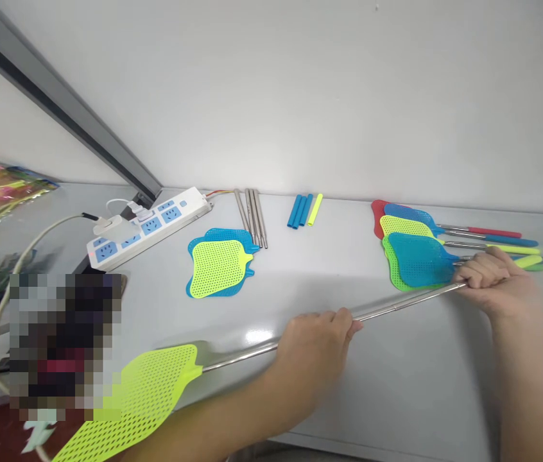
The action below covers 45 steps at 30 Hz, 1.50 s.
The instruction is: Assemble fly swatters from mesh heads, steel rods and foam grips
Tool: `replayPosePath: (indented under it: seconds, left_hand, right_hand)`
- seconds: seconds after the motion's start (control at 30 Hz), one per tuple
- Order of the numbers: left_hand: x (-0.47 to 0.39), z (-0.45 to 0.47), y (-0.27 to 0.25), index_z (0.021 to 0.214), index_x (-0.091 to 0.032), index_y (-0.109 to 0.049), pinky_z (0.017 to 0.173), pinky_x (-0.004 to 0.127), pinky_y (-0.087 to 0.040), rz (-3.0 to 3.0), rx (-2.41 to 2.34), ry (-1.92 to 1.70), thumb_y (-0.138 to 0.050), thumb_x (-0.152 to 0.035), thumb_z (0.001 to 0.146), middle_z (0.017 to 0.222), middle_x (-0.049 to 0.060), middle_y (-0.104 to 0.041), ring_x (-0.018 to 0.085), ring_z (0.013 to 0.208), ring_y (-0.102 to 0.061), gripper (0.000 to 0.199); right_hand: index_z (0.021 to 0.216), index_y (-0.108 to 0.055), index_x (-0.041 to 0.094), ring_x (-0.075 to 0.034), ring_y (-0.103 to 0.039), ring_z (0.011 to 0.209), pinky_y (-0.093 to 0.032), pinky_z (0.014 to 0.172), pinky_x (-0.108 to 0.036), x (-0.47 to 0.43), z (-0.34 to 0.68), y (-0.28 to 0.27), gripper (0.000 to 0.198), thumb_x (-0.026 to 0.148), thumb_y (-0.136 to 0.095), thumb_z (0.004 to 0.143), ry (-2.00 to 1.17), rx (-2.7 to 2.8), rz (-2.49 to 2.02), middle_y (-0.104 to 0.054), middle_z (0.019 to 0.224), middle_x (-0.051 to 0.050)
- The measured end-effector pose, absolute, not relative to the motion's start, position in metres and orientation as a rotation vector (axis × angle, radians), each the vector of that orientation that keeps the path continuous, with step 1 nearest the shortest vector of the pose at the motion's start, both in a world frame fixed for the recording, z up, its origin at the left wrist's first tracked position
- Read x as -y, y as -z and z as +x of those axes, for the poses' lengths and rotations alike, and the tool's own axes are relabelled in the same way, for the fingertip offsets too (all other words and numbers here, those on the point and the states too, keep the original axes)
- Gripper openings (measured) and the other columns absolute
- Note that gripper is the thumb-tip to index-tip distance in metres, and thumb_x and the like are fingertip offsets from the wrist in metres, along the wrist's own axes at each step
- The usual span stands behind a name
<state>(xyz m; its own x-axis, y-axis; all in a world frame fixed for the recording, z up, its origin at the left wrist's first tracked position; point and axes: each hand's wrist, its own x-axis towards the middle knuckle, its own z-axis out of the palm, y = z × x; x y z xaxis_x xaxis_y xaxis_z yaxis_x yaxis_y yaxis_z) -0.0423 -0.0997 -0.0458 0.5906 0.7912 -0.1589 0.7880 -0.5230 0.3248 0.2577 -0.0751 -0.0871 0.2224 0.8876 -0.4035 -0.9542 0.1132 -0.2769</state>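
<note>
A yellow-green fly swatter with a long extended metal rod stretches across the front, its mesh head at the lower left. My left hand is wrapped round the middle of the rod. My right hand is closed round its far right end, hiding most of the grip there. Just behind my right hand lies a group of finished swatters, with a blue one on top of a green one. A yellow one, a blue one and a red one lie further back.
Loose swatter heads, a yellow one over blue ones, lie left of centre. Behind them are several metal rods, and blue sleeves and a yellow sleeve. A power strip with cables and bagged swatters are at left.
</note>
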Motion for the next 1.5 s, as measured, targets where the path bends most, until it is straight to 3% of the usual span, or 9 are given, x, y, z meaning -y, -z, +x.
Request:
replayPosePath:
  seconds: [0.63, 0.97, 1.5]
  left_hand:
    - [0.099, -0.045, 0.043, 0.077, -0.020, -0.047, 0.041, 0.023, -0.027, 2.471, -1.250, 0.031, -0.021, -0.032, 0.088, 0.059, -0.003, -0.058, 0.013, 0.048, -0.053, 0.031]
    - [0.101, -0.044, 0.046, 0.074, -0.020, -0.046, 0.040, 0.023, -0.021, 2.521, -1.234, -0.011, -0.020, -0.033, 0.088, 0.055, -0.003, -0.055, 0.012, 0.044, -0.050, 0.033]
    - [0.097, -0.046, 0.041, 0.075, -0.019, -0.047, 0.040, 0.022, -0.022, 2.505, -1.187, 0.030, -0.020, -0.033, 0.088, 0.054, -0.003, -0.053, 0.012, 0.044, -0.049, 0.033]
  right_hand:
    - [0.054, -0.008, 0.020, -0.009, -0.005, 0.034, -0.009, 0.032, -0.027, 0.080, 0.282, 0.093, 0.034, 0.002, -0.033, 0.068, -1.251, -0.198, -0.567, -0.007, 0.041, 0.007]
    - [0.055, -0.008, 0.020, -0.009, -0.004, 0.034, -0.008, 0.032, -0.027, 0.083, 0.288, 0.089, 0.034, 0.002, -0.034, 0.067, -1.214, -0.212, -0.581, -0.006, 0.041, 0.007]
    - [0.056, -0.007, 0.020, -0.010, -0.004, 0.034, -0.008, 0.031, -0.027, 0.086, 0.299, 0.090, 0.034, 0.006, -0.033, 0.073, -1.162, -0.269, -0.641, -0.005, 0.042, 0.007]
